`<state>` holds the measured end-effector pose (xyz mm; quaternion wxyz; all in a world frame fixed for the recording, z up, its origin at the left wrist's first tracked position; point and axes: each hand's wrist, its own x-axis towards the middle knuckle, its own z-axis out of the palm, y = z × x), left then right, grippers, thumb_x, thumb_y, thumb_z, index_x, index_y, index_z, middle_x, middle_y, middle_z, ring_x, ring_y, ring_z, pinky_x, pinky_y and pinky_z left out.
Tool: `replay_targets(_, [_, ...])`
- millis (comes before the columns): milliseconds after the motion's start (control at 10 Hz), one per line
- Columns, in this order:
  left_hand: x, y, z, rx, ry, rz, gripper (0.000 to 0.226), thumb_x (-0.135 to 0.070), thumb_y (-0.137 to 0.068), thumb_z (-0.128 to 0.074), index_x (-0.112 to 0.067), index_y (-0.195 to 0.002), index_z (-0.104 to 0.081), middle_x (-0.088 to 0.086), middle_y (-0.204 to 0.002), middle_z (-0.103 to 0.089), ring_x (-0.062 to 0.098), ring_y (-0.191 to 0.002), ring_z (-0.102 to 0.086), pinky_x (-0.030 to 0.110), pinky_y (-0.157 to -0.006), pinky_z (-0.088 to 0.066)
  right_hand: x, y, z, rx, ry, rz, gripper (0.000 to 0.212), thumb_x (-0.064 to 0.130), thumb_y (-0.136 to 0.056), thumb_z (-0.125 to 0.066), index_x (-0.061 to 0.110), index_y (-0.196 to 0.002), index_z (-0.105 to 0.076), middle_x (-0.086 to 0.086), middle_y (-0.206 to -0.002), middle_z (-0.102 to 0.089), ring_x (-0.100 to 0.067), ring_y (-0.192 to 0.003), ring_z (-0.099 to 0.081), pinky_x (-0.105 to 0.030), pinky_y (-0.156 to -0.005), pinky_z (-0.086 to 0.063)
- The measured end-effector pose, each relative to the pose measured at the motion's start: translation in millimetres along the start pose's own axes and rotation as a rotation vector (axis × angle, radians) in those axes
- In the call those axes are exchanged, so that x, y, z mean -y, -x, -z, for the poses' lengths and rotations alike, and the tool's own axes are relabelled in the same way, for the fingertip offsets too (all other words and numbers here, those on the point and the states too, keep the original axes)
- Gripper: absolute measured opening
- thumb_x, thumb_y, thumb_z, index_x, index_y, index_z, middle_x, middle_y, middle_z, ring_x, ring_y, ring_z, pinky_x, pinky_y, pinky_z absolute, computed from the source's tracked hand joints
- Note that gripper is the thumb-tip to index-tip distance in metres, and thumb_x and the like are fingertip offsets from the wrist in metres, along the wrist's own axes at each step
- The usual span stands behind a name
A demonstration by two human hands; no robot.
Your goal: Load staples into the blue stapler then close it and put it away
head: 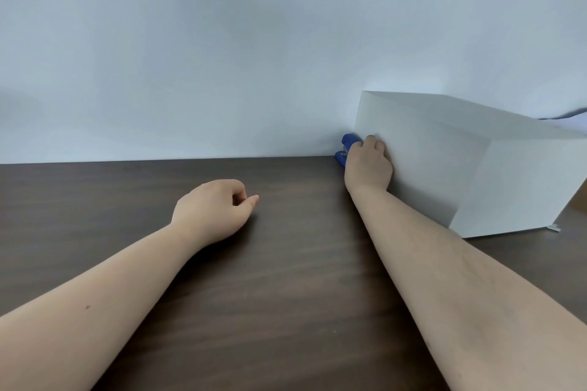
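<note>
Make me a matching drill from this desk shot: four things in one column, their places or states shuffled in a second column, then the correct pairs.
Column one:
1. blue stapler
2. left hand
3. right hand
4. white box

Column two:
A. loosely curled, resting on the dark table, holding nothing
B. stands at the right side of the table
C. at the far table edge by the wall, mostly hidden behind a hand
D. stretched far forward beside the box's left wall, grip on the stapler

Pairs: 1-C, 2-A, 3-D, 4-B
</note>
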<state>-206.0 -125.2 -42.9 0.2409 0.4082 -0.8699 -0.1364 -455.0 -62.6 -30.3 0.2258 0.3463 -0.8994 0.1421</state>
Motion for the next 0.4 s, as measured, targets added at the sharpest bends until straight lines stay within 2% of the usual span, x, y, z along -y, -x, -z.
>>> replay_targets(200, [-2.5,2.8,2.5,0.015,-0.008,0.008,0.034,-0.046,-0.085,-0.049,-0.022,-0.062,-0.049,-0.008,-0.064,-0.054,0.017,-0.069,-0.053,0.027,-0.055,-0.034,-5.0,6.9,5.8,-0.059,-0.106,0.034,0.03,0.011,-0.091,-0.046,0.005,-0.12,-0.048,-0.018,-0.122,-0.046,-0.036,-0.112,-0.044,-0.038,-0.064,-0.041])
replay_targets(300, [-4.6,3.3,8.9,0.051,0.001,0.018,0.034,-0.046,-0.086,-0.049,-0.022,-0.06,-0.047,-0.007,-0.064,-0.054,0.02,-0.071,-0.054,0.028,-0.058,-0.036,-11.5,19.3,14.4,-0.08,-0.131,0.069,0.026,0.015,-0.094,-0.041,0.006,-0.117,-0.05,-0.017,-0.118,-0.051,-0.035,-0.109,-0.046,-0.038,-0.064,-0.042])
replay_targets(400, [-11.4,10.4,16.1,0.103,0.06,0.05,0.035,-0.043,-0.086,-0.05,-0.022,-0.058,-0.045,-0.004,-0.062,-0.053,0.022,-0.07,-0.054,0.03,-0.061,-0.039,-18.0,35.1,26.4,0.004,-0.121,0.136,0.028,0.018,-0.096,-0.038,0.005,-0.114,-0.055,-0.015,-0.122,-0.057,-0.035,-0.105,-0.053,-0.034,-0.065,-0.038])
